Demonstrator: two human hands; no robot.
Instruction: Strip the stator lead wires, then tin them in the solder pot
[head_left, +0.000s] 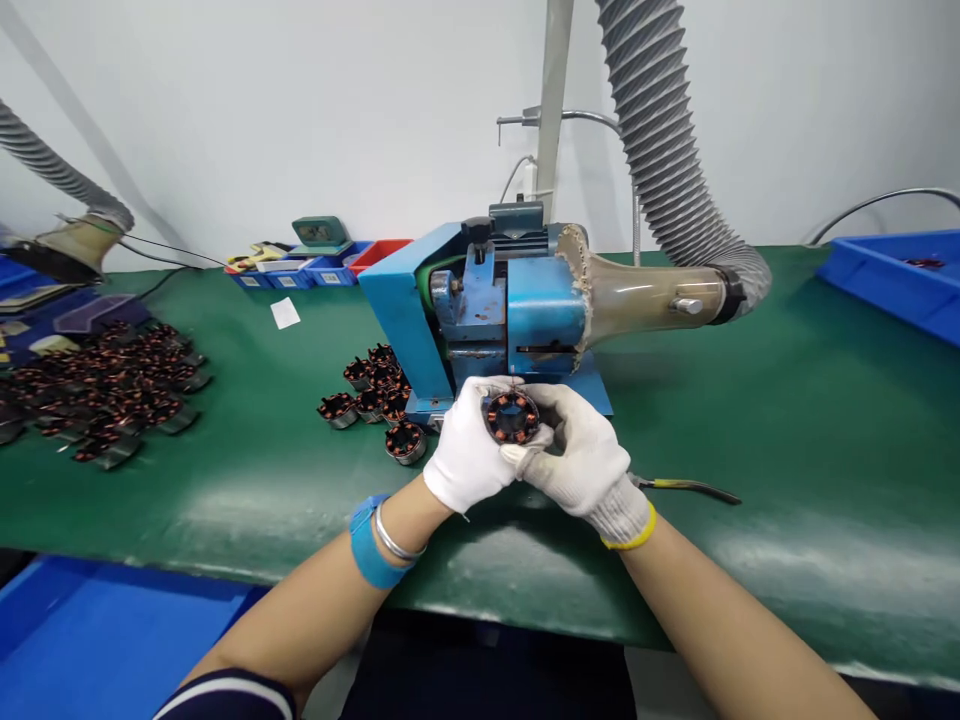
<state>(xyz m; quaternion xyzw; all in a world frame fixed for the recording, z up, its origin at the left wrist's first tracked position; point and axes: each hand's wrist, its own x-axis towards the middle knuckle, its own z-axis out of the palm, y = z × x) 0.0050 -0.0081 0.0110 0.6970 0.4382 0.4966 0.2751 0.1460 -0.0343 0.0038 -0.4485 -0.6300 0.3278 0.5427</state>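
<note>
Between my two gloved hands is a motor stator (513,418), a dark ring with copper windings, its open face turned toward me. My left hand (471,450), in a white glove, grips its left side. On its right side, the fingers of my right hand (577,450) close round the rim; that glove has a yellow cuff. Just behind the stator stands a blue motor-driven machine (480,310) with a slot low in its front. Several more stators (405,440) sit left of the machine's base. Some of my fingertips are hidden behind the stator.
A large heap of stators (120,390) lies on the green table (255,480) at left. Yellow-handled pliers (690,487) rest right of my hands. A ribbed hose (660,130) joins the machine's hood. Blue bins stand at back right (900,280) and below the table (112,640).
</note>
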